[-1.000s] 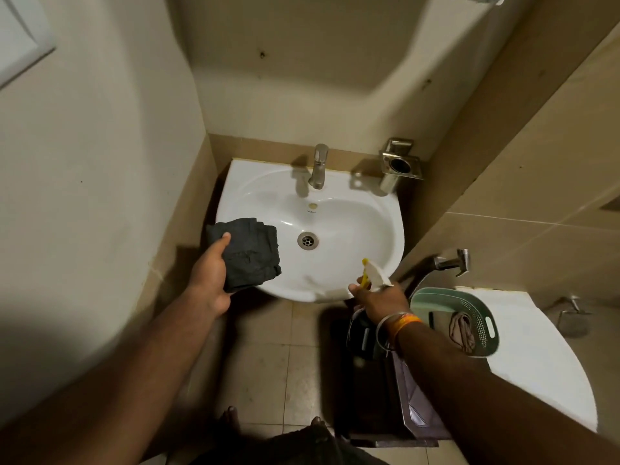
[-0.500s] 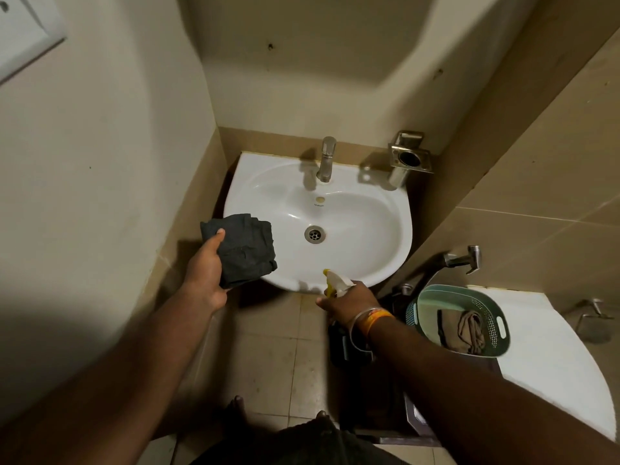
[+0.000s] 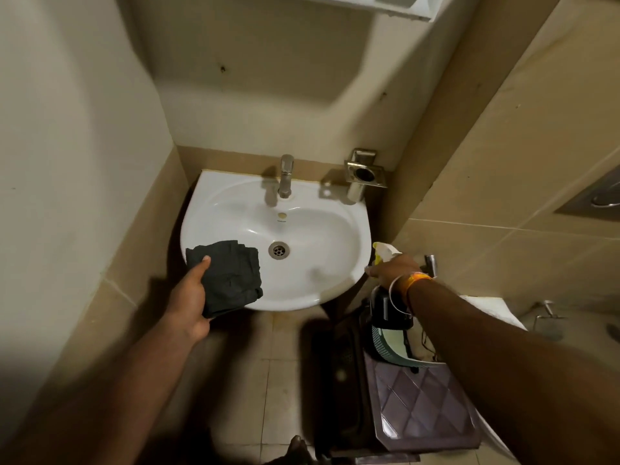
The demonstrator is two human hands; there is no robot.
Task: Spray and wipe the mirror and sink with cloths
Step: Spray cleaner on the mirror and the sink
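Observation:
A white sink point(image 3: 315, 226) with a steel tap point(image 3: 285, 176) and a round drain point(image 3: 279, 250) hangs in the corner. My left hand point(image 3: 189, 297) holds a folded dark grey cloth point(image 3: 228, 275) over the sink's front-left rim. To the right of the basin, my right hand point(image 3: 392, 270) grips a spray bottle point(image 3: 384, 251) with a white and yellow head; its dark body hangs below the wrist. Only the bottom edge of a white frame point(image 3: 385, 5), likely the mirror's, shows at the top.
A steel holder point(image 3: 364, 174) is fixed to the wall right of the tap. Below my right arm stands a purple quilted bin point(image 3: 422, 404) with a green basket point(image 3: 392, 347) on it. Tiled walls close in on both sides. A wall tap point(image 3: 431, 263) sticks out at right.
My right hand has carried the spray bottle from the sink's front edge out to its right side. The cloth in my left hand has come over the basin's rim. The view has tilted up.

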